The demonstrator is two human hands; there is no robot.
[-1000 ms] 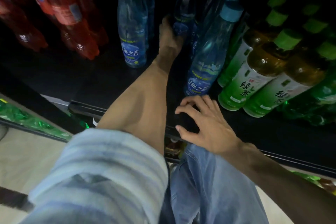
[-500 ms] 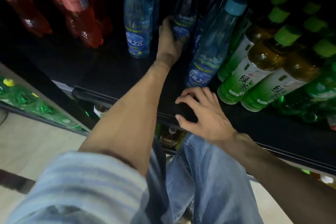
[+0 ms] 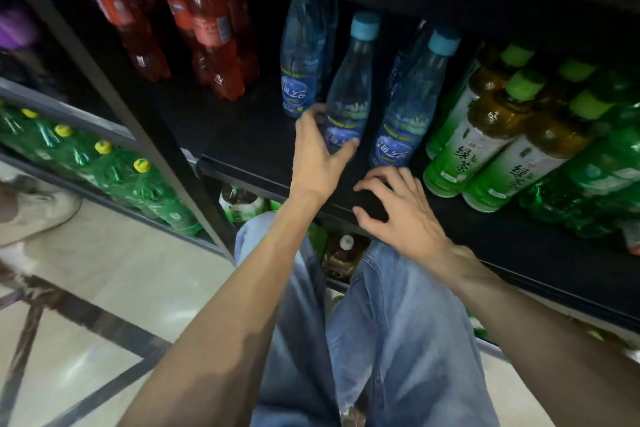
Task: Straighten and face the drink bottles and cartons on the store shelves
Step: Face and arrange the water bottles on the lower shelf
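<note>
Hands [image 3: 317,152]: one blue bottle [image 3: 346,94] gripped

soda bottles [image 3: 207,31] left | water bottles [image 3: 346,94] centre | tea bottles [image 3: 485,128] right | all on shelf [image 3: 242,135]

Clear blue-capped bottle [image 3: 348,94] upright (label turned aside) near shelf front.

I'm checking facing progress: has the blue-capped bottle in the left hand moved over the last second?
Yes. The left hand has pulled the blue-capped bottle forward from the back toward the shelf's front edge.
</note>
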